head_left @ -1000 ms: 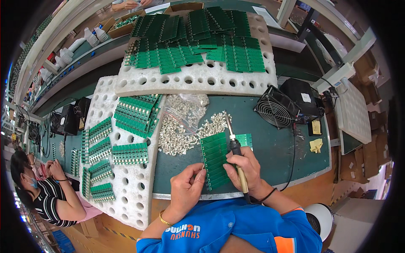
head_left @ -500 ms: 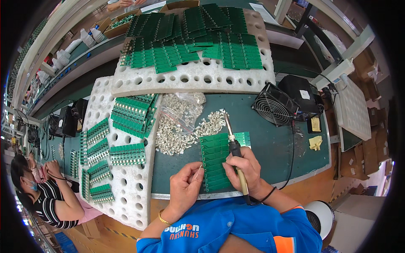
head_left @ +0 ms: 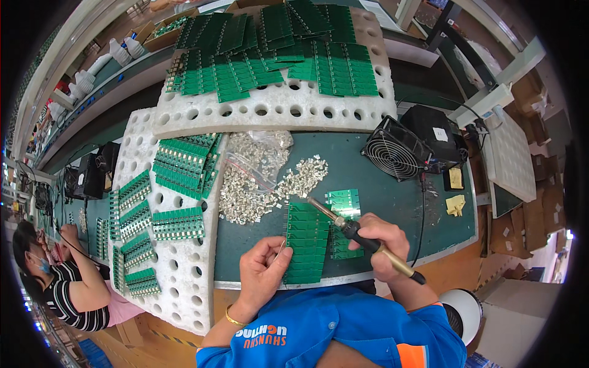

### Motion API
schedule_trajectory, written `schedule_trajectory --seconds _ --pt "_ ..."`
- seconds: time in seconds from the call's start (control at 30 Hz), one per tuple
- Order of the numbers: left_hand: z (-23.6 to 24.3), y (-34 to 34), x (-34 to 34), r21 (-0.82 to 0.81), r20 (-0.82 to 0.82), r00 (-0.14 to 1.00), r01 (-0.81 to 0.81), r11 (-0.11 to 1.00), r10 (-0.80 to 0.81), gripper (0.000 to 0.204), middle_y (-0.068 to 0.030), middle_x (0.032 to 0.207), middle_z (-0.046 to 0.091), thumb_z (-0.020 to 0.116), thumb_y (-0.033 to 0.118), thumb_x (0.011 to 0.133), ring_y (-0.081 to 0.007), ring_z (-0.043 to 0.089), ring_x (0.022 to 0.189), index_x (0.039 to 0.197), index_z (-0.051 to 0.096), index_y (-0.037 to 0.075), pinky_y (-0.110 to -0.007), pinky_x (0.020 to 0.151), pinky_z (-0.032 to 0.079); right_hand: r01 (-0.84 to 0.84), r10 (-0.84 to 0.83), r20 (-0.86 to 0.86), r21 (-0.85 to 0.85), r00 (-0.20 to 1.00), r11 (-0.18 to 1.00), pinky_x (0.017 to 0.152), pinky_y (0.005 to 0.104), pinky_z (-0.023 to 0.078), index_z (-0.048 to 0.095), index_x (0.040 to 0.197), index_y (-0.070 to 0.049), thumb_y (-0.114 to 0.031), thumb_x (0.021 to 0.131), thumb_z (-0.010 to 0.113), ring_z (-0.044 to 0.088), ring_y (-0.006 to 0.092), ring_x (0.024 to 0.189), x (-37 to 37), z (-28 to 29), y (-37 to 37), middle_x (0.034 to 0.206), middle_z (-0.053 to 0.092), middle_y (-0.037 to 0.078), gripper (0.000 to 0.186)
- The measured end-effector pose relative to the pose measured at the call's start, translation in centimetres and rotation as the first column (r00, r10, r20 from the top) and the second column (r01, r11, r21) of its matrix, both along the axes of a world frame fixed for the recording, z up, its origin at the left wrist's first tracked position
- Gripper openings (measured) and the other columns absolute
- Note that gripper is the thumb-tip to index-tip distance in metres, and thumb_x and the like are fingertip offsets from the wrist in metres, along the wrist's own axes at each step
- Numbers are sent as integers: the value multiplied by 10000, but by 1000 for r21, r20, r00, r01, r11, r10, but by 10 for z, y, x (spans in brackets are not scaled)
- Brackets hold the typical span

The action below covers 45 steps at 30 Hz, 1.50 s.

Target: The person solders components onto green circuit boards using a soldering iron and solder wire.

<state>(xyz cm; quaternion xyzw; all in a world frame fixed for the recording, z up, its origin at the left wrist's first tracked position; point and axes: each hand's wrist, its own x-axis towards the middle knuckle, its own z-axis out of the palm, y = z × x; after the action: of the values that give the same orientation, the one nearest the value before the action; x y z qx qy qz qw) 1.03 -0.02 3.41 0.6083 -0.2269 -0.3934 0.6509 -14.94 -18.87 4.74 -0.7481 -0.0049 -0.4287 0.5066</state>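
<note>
head view: the soldering iron (head_left: 375,246) lies diagonally, its metal tip pointing away and leftward over the far end of a green circuit board panel (head_left: 306,242), its dark butt end toward the lower right; whether the tip touches the panel, i cannot tell. the panel's long axis runs away from the person, over the near edge of the green surface (head_left: 399,221). the right hand (head_left: 386,245) has its grip wrapped around the iron's handle. the left hand (head_left: 262,267) is at the panel's left edge, thumb and forefinger pinched together on a thin wire (head_left: 283,246); whether this grip also holds the panel, i cannot tell.

a clear bag (head_left: 251,169) beyond the panel holds small silvery parts, and more loose parts (head_left: 242,205) spill around it. a cardboard box (head_left: 164,42) at the far left contains green pieces.

a second green panel (head_left: 343,205) lies partly under the iron. farther right are a black fan (head_left: 396,153) and a yellow sponge (head_left: 455,205). two holed white foam boards, one far (head_left: 279,116) and one left (head_left: 184,294), carry many green panels (head_left: 178,224). a co-worker (head_left: 67,282) sits at left.
</note>
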Motion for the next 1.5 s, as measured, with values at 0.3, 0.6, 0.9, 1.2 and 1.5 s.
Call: schedule_trajectory --seconds 0.3,0.6,0.9,1.2,1.5 --pt "-3 7 2 15 -26 997 71 997 -71 182 9 902 668 669 61 961 -29 558 783 1116 647 -32 -185 677 425 -67 73 -71 83 995 994 655 382 449 650 1006 13 -53 811 629 589 221 607 -7 11 -11 719 644 99 208" --pt "-4 9 4 50 4 993 115 992 -116 195 -9 929 688 662 94 975 -36 574 800 1121 645 -35 -188 697 440 -75 80 -117 47 990 996 667 383 446 673 965 -3 -27 746 644 577 230 608 -7 10 -13 714 634 93 222" --pt "-7 11 4 45 -2 993 120 992 -120 200 -35 986 699 663 100 976 -60 616 867 1123 644 -35 -207 763 478 -85 86 -126 15 988 996 664 375 440 686 950 -14 -16 718 648 574 217 602 -7 10 -17 717 641 81 235" --pt "-11 14 5 66 25 989 143 987 -145 198 -32 970 698 664 104 978 -58 617 859 1115 641 -37 -208 750 481 -80 76 -144 -21 987 997 641 373 417 698 931 -23 -44 713 655 564 206 590 -8 12 -19 727 646 79 224" --pt "-10 10 3 52 8 991 134 990 -134 211 -36 968 699 669 108 974 -64 620 855 1120 642 -41 -214 754 484 -82 77 -145 -33 986 996 626 373 403 690 925 -20 -54 720 650 546 204 570 -8 14 -20 701 633 81 212"
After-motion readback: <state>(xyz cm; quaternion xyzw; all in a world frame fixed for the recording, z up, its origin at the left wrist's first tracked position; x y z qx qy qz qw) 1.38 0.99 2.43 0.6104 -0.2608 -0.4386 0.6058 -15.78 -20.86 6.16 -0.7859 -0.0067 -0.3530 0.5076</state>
